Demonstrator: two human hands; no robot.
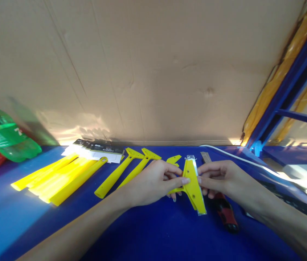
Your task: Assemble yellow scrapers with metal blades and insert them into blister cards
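A yellow scraper (192, 183) with a T-shaped head is held up in front of me, its head turned upright and two small round fittings showing. My left hand (156, 179) is closed around it where the handle meets the head, thumb on the face. Along the head's right side runs a shiny silvery strip (201, 201), which sticks out past both ends. The thumb and fingers of my right hand (221, 177) pinch that edge of the scraper. Beneath my right hand lies a tool with a red-and-black handle (226, 214), partly hidden.
Two yellow scrapers (135, 163) lie left of my hands, and another yellow piece (173, 159) lies behind them. Farther left are several yellow scrapers with black-and-white cards (106, 151). A green bottle (9, 137), a white cable (237, 157) and a cardboard wall (153, 72) border the blue table (148, 232).
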